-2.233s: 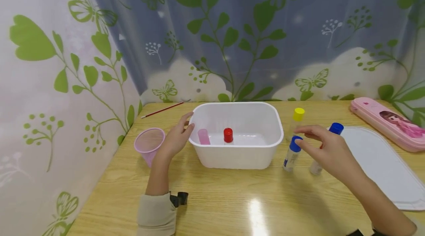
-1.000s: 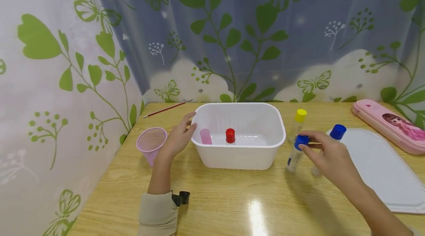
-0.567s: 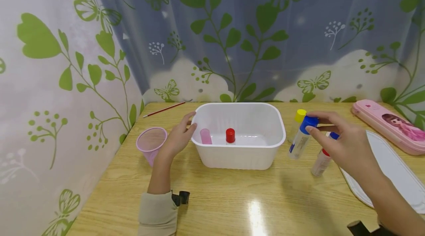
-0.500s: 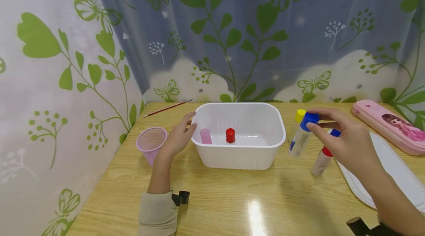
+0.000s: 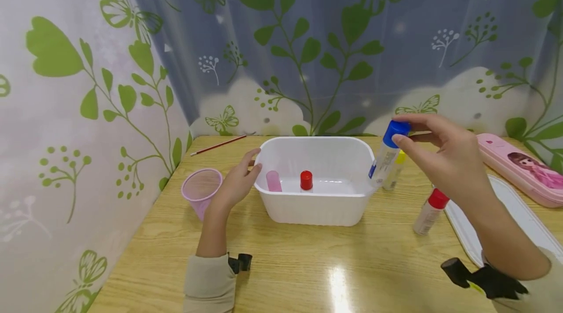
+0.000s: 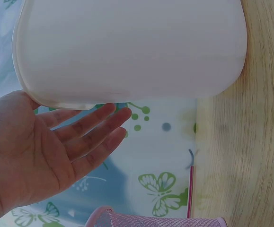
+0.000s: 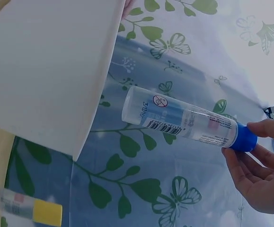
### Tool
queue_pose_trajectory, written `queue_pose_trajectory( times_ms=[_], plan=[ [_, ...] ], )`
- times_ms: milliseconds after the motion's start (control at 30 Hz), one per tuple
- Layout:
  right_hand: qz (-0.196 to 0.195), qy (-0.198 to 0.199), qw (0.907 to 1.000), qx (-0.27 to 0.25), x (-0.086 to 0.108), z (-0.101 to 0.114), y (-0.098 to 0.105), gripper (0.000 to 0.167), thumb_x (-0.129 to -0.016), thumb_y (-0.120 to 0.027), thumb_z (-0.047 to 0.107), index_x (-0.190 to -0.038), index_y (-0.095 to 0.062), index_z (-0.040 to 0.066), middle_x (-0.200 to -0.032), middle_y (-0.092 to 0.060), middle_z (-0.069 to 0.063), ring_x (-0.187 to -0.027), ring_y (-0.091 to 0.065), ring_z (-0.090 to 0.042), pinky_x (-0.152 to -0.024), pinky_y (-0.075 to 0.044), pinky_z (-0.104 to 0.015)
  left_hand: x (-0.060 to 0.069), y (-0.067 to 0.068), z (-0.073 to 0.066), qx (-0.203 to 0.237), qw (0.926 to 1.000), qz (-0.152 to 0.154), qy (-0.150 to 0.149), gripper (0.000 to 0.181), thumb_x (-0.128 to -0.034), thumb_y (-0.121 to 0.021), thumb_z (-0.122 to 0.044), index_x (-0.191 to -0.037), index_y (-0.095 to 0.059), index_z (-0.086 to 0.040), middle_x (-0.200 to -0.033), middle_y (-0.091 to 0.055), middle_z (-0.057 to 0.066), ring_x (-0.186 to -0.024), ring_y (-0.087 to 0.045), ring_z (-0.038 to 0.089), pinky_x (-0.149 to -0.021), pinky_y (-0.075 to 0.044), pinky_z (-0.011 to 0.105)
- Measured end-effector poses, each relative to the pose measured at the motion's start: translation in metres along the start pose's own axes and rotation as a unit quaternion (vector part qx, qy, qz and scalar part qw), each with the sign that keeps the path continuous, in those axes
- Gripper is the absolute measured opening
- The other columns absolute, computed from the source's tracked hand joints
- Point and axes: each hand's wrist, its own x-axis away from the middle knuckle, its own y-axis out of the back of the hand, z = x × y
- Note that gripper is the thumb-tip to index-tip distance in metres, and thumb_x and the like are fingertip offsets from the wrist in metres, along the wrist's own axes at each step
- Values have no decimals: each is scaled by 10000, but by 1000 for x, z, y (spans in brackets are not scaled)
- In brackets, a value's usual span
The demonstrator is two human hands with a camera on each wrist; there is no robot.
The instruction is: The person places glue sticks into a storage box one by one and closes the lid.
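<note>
My right hand [image 5: 448,151] pinches the blue cap [image 5: 397,132] of a clear glue bottle [image 5: 384,164], its body slanting down to the left. Its lower end overlaps the right rim of a white plastic bin [image 5: 314,209] in the head view; the right wrist view shows it beyond the rim, barcode visible. My left hand [image 5: 235,181] rests against the bin's left end, fingers [image 6: 87,135] straight in the left wrist view and thumb partly hidden. Inside the bin are a red-capped bottle [image 5: 306,180] and a translucent pink cylinder [image 5: 273,182], both partly hidden.
A yellow-capped bottle [image 5: 393,173] stands close right of the bin, a red-capped one [image 5: 431,211] nearer the front. A white board [image 5: 506,215] and pink pencil case [image 5: 528,168] lie right. A pink mesh cup [image 5: 201,193] and thin red brush [image 5: 219,145] are left.
My right hand has gripped the blue-capped glue bottle, lifted it off the table and carried it up and left to the bin's right rim. My left hand has stayed at the bin.
</note>
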Motion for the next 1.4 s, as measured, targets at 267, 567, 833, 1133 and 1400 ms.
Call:
queue_pose_trajectory(
  times_ms=[267, 567, 833, 1133, 1400],
  plan=[
    [129, 294, 9990, -306, -11, -2, -25, 303, -834, -658, 12, -1134, -635, 45, -1030, -622, -67, -882, -568, -32, -734, -455, -117, -1, -1, 1, 29, 10000, 7, 51, 502, -988, -388, -325, -1452, -246, -199, -1364, -389, 206, -1160, -464, 361, -909, -397, 510],
    [430, -33, 9987, -255, -13, -14, -53, 268, -861, -651, 103, -1124, -630, 53, -989, -634, -61, -865, -593, -147, -713, -466, -139, -1, -1, 1, -56, 10000, -32, 63, 499, -988, -390, -328, -1450, -254, -199, -1358, -399, 201, -1156, -469, 356, -906, -402, 505],
    [565, 20, 9978, -355, -7, -35, -73, 274, -845, -662, 61, -1106, -617, -4, -980, -632, -108, -853, -602, -206, -708, -460, -116, 0, -1, -1, -31, 10000, -37, 62, 494, -989, -395, -317, -1448, -260, -196, -1357, -402, 199, -1156, -469, 354, -906, -404, 501],
    [850, -129, 9960, -233, 1, -56, -89, 310, -806, -689, 7, -1105, -620, -38, -1013, -619, -155, -849, -601, -256, -706, -524, -326, 0, 0, -1, 47, 10000, -27, 70, 489, -989, -395, -303, -1447, -262, -192, -1362, -393, 204, -1164, -462, 355, -909, -400, 504],
    [1078, 53, 9938, -266, 9, -71, -100, 304, -797, -695, -3, -1090, -625, -41, -1000, -625, -147, -836, -610, -254, -701, -525, -395, -1, 0, 0, 71, 9999, -64, 105, 486, -988, -401, -300, -1444, -270, -198, -1356, -404, 198, -1178, -448, 353, -917, -395, 496]
  ],
)
